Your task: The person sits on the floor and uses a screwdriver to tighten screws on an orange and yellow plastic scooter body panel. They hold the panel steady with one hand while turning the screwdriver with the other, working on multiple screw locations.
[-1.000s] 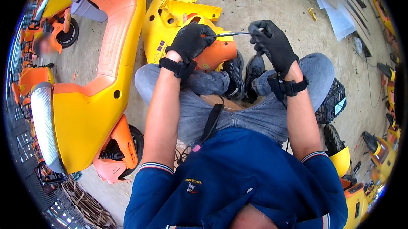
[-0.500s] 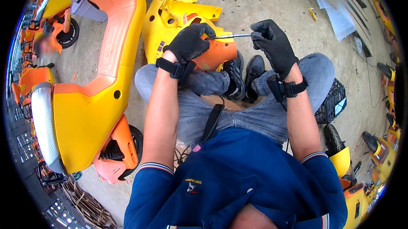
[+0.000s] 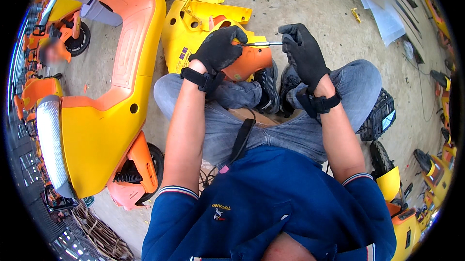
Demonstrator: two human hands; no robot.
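Note:
A thin silver metal rod [image 3: 261,44] with a thicker sleeve along part of it lies level between my two hands, over my shoes. My left hand [image 3: 220,49], in a black glove, is closed round the rod's left end. The black-gloved right hand [image 3: 305,50] pinches its right end, with thumb and fingers together. What sits at either end of the rod is covered by the gloves. Just below and behind my left hand is a yellow body panel with an orange part [image 3: 253,62], lying on the floor; I cannot tell whether the hand touches it.
Close on my left stands a large yellow and orange scooter body [image 3: 104,135]. A yellow panel [image 3: 181,33] lies ahead. White sheets [image 3: 380,11] and dark bars are at the far right. A black crate-like part [image 3: 380,115] stands beside my right knee. Several scooters line both sides.
My right hand has shifted slightly left, toward my left hand, and less of the rod shows between them. My left hand has barely moved.

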